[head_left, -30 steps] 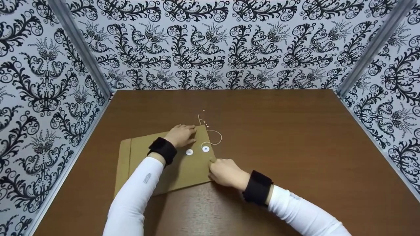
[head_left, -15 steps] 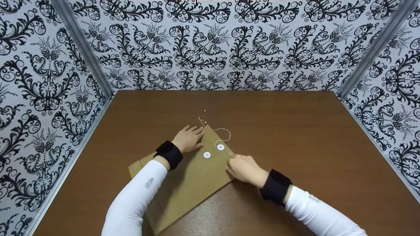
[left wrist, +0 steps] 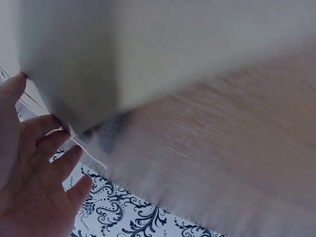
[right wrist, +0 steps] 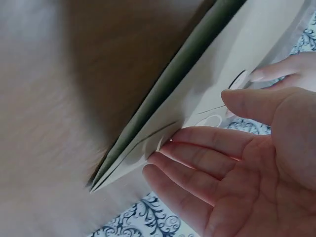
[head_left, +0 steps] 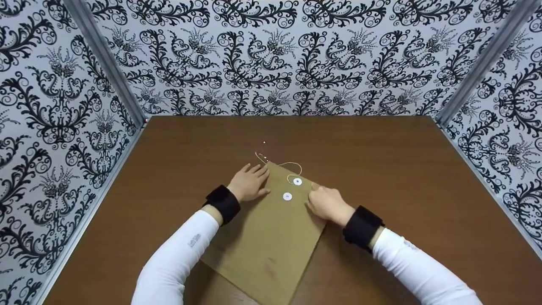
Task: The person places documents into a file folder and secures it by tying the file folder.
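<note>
Squaring the flat brown paper string-tie envelope mid-desk — your left hand and right hand press flat-fingered, gripping nothing. Next, I judge: pinch the loose cord.

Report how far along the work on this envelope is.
Done: the envelope lies flat on the table, button side up. In hand: left hand presses its top corner; right hand touches its right edge. Left: the string lies loose, not wound round the buttons.

Envelope under both hands: matt brown kraft paper, smooth. Closure discs: white paper. String: thin pale thread. Table: brown wood-grain, slight sheen.
</note>
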Demonstrator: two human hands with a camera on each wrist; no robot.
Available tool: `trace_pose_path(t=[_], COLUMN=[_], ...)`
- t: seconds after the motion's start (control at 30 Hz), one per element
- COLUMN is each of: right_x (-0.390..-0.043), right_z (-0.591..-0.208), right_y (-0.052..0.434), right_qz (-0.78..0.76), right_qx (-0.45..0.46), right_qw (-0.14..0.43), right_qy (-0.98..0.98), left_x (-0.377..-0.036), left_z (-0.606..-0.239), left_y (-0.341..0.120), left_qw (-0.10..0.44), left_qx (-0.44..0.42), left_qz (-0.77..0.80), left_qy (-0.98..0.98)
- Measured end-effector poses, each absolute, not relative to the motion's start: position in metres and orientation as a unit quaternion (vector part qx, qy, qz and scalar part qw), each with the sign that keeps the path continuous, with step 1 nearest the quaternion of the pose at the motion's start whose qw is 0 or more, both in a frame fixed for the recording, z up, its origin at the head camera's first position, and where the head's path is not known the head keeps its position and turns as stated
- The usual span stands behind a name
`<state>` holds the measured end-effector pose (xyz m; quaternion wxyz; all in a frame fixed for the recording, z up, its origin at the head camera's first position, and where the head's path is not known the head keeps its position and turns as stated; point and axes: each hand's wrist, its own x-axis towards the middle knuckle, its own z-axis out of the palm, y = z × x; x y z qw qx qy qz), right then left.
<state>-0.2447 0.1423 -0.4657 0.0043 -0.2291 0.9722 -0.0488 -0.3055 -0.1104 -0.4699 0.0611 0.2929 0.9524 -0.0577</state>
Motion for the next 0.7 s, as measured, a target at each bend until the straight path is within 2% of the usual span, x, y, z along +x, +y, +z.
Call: trace_pose_path(t=[0.23,0.5,0.7], right_x=[-0.261,-0.283,-0.297], right_z=[-0.466,-0.467,-0.470], right_y=[0.151,0.164,0.175], right_qz=[-0.039,-0.046,-0.056], right_qx=[-0.221,-0.189,-0.189], right_qw=[0.008,0.083,0.104], right_qy=[0.974,0.977,0.975], left_x=[-0.306,-0.305,-0.303], left_z=[-0.474,-0.474,-0.475], left_y=[-0.106,-0.103,-0.101], left_qw=[0.055,0.059,0.057], left_qx=[0.293,0.291,0.294], left_qz=[-0.066,-0.057,-0.049], left_qy=[0.952,0.953,0.953])
